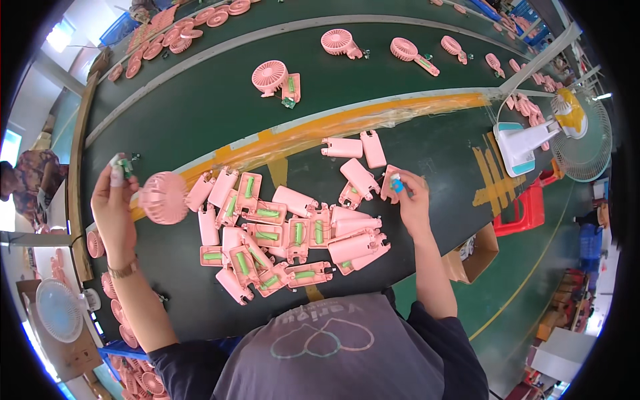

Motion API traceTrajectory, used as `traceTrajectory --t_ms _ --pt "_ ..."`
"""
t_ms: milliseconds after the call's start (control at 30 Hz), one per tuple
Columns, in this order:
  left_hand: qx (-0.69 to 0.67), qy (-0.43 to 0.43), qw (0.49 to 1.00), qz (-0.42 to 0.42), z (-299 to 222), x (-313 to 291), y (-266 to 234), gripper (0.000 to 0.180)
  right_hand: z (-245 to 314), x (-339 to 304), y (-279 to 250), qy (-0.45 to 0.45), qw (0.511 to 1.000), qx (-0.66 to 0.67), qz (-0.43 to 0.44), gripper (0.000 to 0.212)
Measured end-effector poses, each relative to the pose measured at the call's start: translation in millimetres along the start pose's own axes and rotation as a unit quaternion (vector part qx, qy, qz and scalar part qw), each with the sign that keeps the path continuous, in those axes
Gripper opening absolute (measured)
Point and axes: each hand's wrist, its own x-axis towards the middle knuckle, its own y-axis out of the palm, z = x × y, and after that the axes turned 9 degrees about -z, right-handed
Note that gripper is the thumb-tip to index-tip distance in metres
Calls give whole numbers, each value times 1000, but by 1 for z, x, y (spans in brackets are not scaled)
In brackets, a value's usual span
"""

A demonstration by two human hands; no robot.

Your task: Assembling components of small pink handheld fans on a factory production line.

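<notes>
My left hand (pixel 113 207) is raised at the left of the bench. Its fingers, with pale tape on a tip, pinch a small green circuit board (pixel 125 167). A round pink fan head (pixel 165 198) is just right of that palm; whether the hand also grips it, I cannot tell. My right hand (pixel 415 200), with blue and white wrapping at its fingertips, closes on the edge of a pink handle shell (pixel 389 185). Between the hands lies a heap of pink handle shells (pixel 287 197), several holding green battery cells (pixel 267 236).
Beyond an orange-taped ledge (pixel 320 123) runs a green belt (pixel 200 87) with pink fans (pixel 270 77) on it. A white desk fan (pixel 517 150) stands at the right, near a red stool (pixel 523 207) and a cardboard box (pixel 473 257). Another person (pixel 40 173) is at the far left.
</notes>
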Motion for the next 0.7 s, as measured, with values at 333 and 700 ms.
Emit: traceTrajectory --t_ms 333,700 --pt "5 189 950 248 -54 -118 121 34 161 -4 -25 185 901 365 145 2" --pt "30 269 892 362 -56 -131 133 26 203 -7 -17 122 909 278 286 10"
